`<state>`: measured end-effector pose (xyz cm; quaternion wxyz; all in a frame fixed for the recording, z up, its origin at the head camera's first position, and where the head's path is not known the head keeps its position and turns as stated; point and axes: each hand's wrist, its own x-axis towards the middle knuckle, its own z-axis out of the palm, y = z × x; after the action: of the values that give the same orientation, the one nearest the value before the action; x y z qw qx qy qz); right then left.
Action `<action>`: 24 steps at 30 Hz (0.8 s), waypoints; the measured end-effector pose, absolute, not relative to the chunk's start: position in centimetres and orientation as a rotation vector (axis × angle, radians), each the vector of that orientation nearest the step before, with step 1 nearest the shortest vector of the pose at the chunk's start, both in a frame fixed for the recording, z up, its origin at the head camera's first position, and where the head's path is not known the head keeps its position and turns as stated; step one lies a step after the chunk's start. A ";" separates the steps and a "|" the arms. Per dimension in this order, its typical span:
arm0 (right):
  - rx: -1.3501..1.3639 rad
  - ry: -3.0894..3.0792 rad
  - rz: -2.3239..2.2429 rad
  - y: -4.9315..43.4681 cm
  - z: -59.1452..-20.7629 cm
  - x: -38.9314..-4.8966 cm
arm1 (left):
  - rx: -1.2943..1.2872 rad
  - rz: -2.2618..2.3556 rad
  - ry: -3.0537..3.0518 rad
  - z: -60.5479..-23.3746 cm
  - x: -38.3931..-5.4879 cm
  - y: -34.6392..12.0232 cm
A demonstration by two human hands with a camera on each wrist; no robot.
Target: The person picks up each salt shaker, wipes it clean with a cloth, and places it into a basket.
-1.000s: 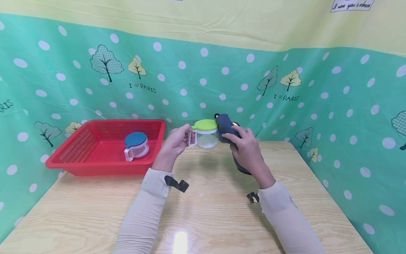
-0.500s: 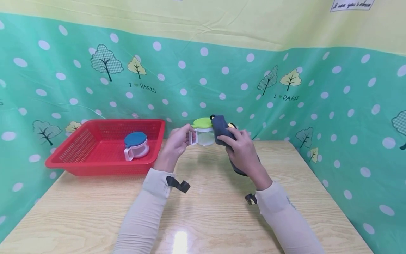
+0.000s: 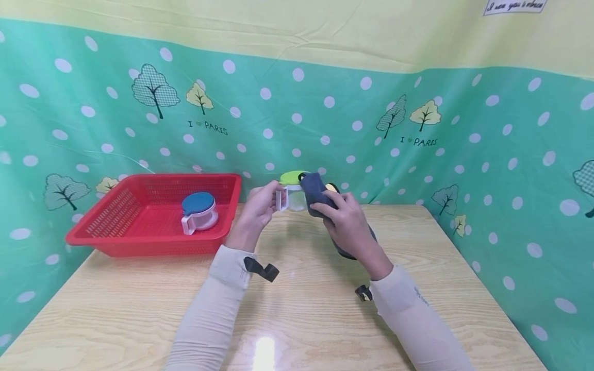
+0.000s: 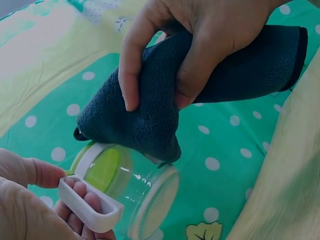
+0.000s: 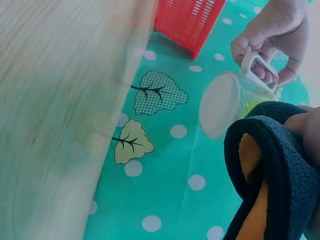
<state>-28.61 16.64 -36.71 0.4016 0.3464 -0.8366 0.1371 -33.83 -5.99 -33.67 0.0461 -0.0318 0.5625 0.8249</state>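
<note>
A clear jar (image 4: 145,195) with a green lid (image 3: 291,178) and a white handle (image 4: 90,205) is held above the table. My left hand (image 3: 261,205) grips that handle, the thumb near the lid and the fingers curled through the loop. In my right hand (image 3: 344,219) is a folded dark blue cloth (image 4: 145,100) with an orange inner side, pinched between thumb and fingers. The cloth lies against the jar's side and hides part of the jar and lid in the head view. From the right wrist, the jar's round base (image 5: 220,105) shows.
A red plastic basket (image 3: 153,247) stands at the left of the wooden table (image 3: 297,309). Inside it sits a similar jar with a blue lid (image 3: 198,203). A green dotted curtain (image 3: 297,118) hangs behind and beside the table.
My right hand has moved left with the cloth, across the jar, covering more of it and its lid. The jar has shifted slightly left, while my left hand keeps its grip.
</note>
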 end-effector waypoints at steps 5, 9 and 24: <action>0.885 -2.126 0.322 16.3 -36.9 -28.5 | -0.085 2.535 1.699 -33.6 -33.8 -6.0; 0.897 -2.134 0.300 16.0 -37.1 -28.5 | -0.071 2.555 1.684 -33.7 -33.8 -6.1; 1.000 -2.205 0.248 15.1 -38.1 -28.3 | -0.114 2.686 1.541 -33.3 -33.8 -6.7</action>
<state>-28.33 15.10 -38.14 0.3464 0.3854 -0.8499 0.0955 -33.84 -6.66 -33.27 0.0216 -0.0368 0.4972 0.8666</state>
